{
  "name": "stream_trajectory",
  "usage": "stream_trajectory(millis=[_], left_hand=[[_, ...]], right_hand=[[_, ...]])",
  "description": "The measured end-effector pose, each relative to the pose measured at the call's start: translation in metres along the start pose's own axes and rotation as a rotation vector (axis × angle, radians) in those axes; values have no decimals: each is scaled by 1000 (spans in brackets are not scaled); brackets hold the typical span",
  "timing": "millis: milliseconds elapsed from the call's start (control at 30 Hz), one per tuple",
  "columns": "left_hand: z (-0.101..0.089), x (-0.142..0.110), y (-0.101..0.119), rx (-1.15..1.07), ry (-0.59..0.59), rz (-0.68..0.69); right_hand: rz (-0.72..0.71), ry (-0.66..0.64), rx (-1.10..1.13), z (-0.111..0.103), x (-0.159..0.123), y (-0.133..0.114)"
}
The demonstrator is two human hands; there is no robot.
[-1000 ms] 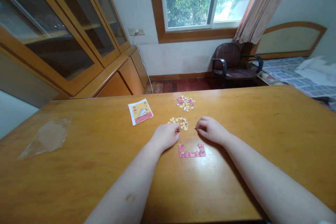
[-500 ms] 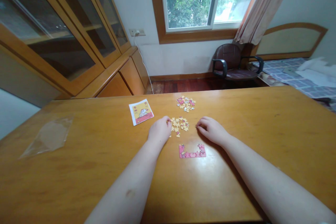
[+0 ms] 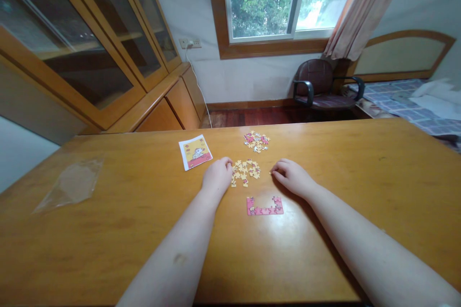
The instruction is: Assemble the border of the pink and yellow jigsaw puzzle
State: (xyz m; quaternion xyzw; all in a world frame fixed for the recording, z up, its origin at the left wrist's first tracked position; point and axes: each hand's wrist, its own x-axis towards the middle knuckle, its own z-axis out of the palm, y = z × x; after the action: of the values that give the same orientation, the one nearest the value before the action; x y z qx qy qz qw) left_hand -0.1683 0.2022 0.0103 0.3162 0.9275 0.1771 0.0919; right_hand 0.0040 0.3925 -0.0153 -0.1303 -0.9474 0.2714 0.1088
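My left hand (image 3: 216, 174) rests at the left edge of a loose pile of yellow puzzle pieces (image 3: 246, 171). Its fingers are curled together, and what they hold, if anything, is hidden. To the right of that pile, my right hand (image 3: 291, 177) lies low over the table, thumb and fingers pinched on a small yellow puzzle piece (image 3: 271, 173) whose tip peeks out. Nearer to me is a joined pink puzzle section (image 3: 265, 211), U-shaped with its gap facing away. A second pile of mixed pink, white and yellow pieces (image 3: 257, 141) sits farther back.
A picture card (image 3: 195, 152) with a yellow and pink print lies left of the piles. A clear plastic bag (image 3: 74, 181) is flat on the wooden table (image 3: 144, 249) at far left. Beyond the table's back edge are a cabinet (image 3: 158, 110), an armchair (image 3: 320, 84) and a bed.
My left hand has shifted slightly left, off the yellow pile's edge, uncovering pieces there. The right hand keeps nearly the same place. The whole view has moved slightly.
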Motion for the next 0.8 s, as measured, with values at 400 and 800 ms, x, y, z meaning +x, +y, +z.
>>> stream_trajectory(millis=[400, 800], left_hand=[[1, 4, -7, -4, -3, -4], [0, 2, -2, 14, -6, 0]], right_hand=[[-10, 1, 7, 1, 0, 1], [0, -8, 13, 2, 1, 1]])
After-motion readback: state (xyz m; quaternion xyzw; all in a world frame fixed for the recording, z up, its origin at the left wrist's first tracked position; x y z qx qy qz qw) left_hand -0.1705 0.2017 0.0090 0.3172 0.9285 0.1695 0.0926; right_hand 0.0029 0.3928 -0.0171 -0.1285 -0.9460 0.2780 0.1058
